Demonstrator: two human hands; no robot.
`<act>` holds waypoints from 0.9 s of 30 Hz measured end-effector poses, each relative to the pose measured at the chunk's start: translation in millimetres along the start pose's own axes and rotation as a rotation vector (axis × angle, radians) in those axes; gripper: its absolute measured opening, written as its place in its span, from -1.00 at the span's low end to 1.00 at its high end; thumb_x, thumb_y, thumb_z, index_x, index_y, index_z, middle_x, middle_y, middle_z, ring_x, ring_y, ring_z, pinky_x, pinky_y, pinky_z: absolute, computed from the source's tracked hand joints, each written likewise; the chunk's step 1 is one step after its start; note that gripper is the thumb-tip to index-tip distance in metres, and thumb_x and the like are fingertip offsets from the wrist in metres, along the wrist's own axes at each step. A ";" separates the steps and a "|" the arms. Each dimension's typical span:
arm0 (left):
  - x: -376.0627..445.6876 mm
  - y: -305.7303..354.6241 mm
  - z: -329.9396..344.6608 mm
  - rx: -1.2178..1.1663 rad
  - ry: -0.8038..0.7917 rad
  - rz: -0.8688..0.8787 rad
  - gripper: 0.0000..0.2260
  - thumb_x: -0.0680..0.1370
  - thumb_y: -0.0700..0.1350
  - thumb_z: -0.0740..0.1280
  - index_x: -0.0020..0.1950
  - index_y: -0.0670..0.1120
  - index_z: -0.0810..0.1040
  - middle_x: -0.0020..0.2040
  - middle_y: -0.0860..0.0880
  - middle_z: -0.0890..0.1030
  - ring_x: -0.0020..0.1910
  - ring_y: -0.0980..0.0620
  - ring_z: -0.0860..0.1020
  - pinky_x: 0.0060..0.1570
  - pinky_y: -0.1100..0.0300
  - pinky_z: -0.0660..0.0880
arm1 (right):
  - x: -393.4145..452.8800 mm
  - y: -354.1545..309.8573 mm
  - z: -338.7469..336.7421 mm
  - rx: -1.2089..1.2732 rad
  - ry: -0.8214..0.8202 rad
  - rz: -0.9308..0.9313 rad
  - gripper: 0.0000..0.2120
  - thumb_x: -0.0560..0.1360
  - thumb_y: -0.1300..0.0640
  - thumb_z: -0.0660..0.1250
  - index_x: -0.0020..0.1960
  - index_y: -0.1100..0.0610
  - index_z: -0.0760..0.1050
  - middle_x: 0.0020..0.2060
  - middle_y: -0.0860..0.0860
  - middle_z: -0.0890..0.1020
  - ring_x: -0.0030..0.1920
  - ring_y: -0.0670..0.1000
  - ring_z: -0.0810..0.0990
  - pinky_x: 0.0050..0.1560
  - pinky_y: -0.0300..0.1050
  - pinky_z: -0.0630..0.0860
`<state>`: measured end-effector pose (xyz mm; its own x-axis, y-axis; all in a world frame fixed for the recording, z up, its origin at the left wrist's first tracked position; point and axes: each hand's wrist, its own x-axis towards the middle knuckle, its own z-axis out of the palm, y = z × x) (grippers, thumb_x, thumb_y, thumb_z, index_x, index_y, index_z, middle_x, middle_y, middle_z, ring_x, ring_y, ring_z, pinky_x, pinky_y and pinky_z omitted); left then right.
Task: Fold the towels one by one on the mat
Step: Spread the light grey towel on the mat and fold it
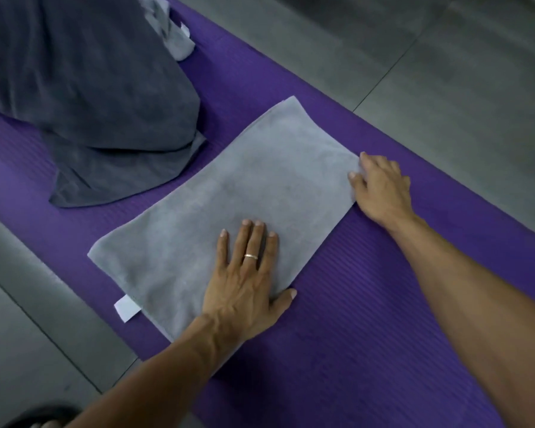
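1. Position: light grey towel lies flat on the purple mat, already folded into a long strip that runs diagonally across it.
2. Grip: left hand rests flat on the near part of the strip with fingers straight and slightly spread, pressing down. Right hand sits at the far right short edge with fingers curled; they appear to pinch that edge, though the contact underneath is hidden.
3. Risk: if the right end is lifted over while the left palm presses unevenly, the layers may slide apart and the edges will not line up.
4. Risk: the left thumb lies off the towel on the mat, so the near long edge is held only in part and may creep.
5. Risk: white label sticks out at the near left corner and may stay exposed after the next fold.
6. Surroundings: dark grey towel is heaped just beside the strip's far end; a crumpled pale cloth lies behind it. Both narrow the room on that side. Grey floor tiles border the mat.
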<state>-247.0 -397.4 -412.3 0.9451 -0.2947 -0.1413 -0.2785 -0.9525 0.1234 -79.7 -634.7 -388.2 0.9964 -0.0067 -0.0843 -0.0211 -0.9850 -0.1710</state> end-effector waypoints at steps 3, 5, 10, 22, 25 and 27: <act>-1.9 -0.5 0.9 0.021 -0.003 0.015 -0.21 0.51 0.37 0.02 0.55 -0.16 0.12 0.54 -0.24 0.14 0.55 -0.22 0.03 0.44 -0.31 0.03 | -4.0 -6.6 -8.0 0.087 0.066 0.087 -0.75 0.60 0.15 0.19 0.25 0.18 0.47 0.13 0.15 0.53 0.18 0.20 0.47 0.22 0.17 0.33; -7.7 -2.0 0.5 0.022 0.006 0.054 -0.24 0.51 0.33 0.06 0.54 -0.15 0.17 0.53 -0.23 0.19 0.54 -0.22 0.09 0.44 -0.28 0.06 | -20.5 3.2 -16.4 0.125 -0.001 0.107 -0.76 0.59 0.18 0.21 0.24 0.17 0.47 0.11 0.14 0.54 0.13 0.19 0.51 0.20 0.17 0.39; -31.4 -14.5 -0.4 0.046 0.003 0.326 -0.29 0.51 0.29 0.10 0.55 -0.08 0.19 0.53 -0.14 0.23 0.53 -0.15 0.16 0.46 -0.19 0.11 | -112.8 52.5 -26.4 0.138 -0.114 0.134 -0.76 0.57 0.20 0.22 0.23 0.16 0.42 0.12 0.09 0.58 0.07 0.15 0.55 0.10 0.11 0.49; -82.5 -8.2 6.6 0.011 -0.035 0.261 -0.42 0.60 0.26 -0.02 0.57 0.05 0.11 0.56 -0.05 0.19 0.55 -0.14 0.07 0.43 -0.19 0.02 | -224.6 -15.6 4.9 -0.175 -0.161 -0.476 -0.41 0.51 -0.06 0.05 0.49 0.12 0.30 0.51 0.09 0.27 0.49 0.13 0.25 0.40 0.11 0.27; -101.0 -31.5 6.0 0.003 -0.031 0.179 -0.40 0.60 0.32 -0.13 0.58 0.09 0.03 0.58 -0.05 0.11 0.55 -0.12 0.04 0.49 -0.17 0.04 | -230.7 -29.1 16.1 -0.122 -0.271 -0.533 -0.35 0.53 -0.20 -0.03 0.55 0.07 0.16 0.57 0.01 0.08 0.56 0.05 0.01 0.51 0.04 0.05; -106.0 -45.4 3.8 0.002 -0.004 0.205 -0.47 0.64 0.24 -0.10 0.57 0.07 0.12 0.56 -0.06 0.18 0.53 -0.14 0.13 0.46 -0.15 0.16 | -227.3 -21.8 17.7 -0.140 -0.267 -0.541 -0.34 0.54 -0.23 -0.05 0.57 0.03 0.11 0.57 -0.04 0.02 0.57 0.01 -0.03 0.52 0.03 0.03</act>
<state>-335.2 -323.2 -406.7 0.8677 -0.4830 -0.1176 -0.4656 -0.8725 0.1479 -307.2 -608.6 -382.7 0.8078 0.5253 -0.2674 0.5100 -0.8504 -0.1296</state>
